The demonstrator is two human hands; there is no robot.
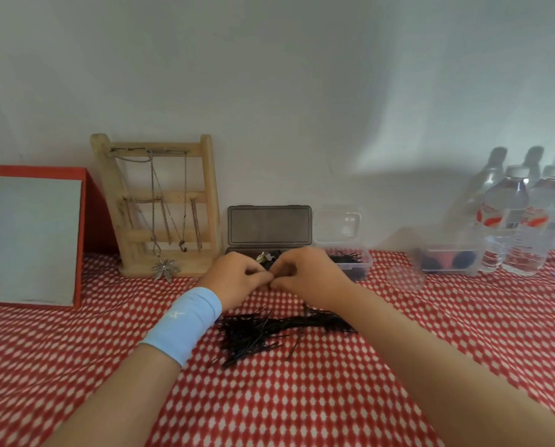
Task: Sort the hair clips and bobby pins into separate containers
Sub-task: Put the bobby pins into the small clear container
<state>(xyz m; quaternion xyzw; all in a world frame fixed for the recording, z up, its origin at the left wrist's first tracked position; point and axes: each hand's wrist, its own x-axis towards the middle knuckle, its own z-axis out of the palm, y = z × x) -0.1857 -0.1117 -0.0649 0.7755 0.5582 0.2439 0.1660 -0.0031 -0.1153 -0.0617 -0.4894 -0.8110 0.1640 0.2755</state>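
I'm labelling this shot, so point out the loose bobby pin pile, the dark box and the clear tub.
bobby pin pile [269, 330], head view, middle of the black heap.
dark box [269, 225], head view, centre of its raised lid.
clear tub [364, 268], head view, its right front wall.

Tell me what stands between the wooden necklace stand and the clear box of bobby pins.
The dark grey box, its lid open, as the head view shows.

Plain white wall [269, 75] (softly shadowed), red-checked tablecloth [286, 398]
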